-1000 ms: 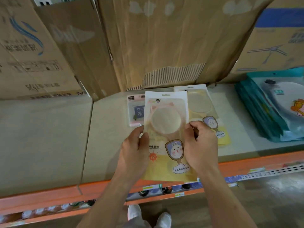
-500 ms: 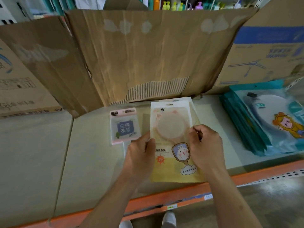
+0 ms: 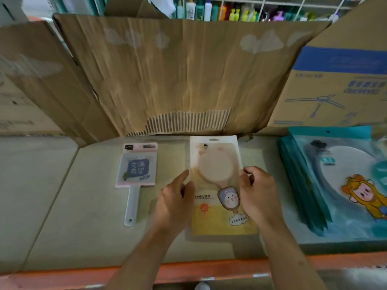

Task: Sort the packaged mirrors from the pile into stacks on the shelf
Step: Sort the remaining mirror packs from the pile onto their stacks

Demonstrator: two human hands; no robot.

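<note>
A yellow packaged mirror [image 3: 217,214] with a round pink mirror and a rabbit drawing lies flat on the shelf board [image 3: 83,206], at the middle. My left hand [image 3: 176,197] is at its left edge, fingers loosely extended and touching the package. My right hand [image 3: 257,191] is at its right edge, thumb and curled fingers pinching the side. I cannot tell whether another pack lies beneath it. To the left lies a pink square packaged mirror [image 3: 137,166] with a white handle. On the right sits a stack of teal packaged mirrors [image 3: 314,195].
Flattened cardboard [image 3: 178,70] leans upright behind the shelf, with printed boxes [image 3: 339,84] at the right and left. The shelf's orange front rail [image 3: 188,271] runs below my forearms. Bottles [image 3: 209,9] stand on a far rack.
The yellow package went from being held up above the shelf front to lying flat on the shelf over the earlier yellow pack. My left hand's fingers have loosened from its edge.
</note>
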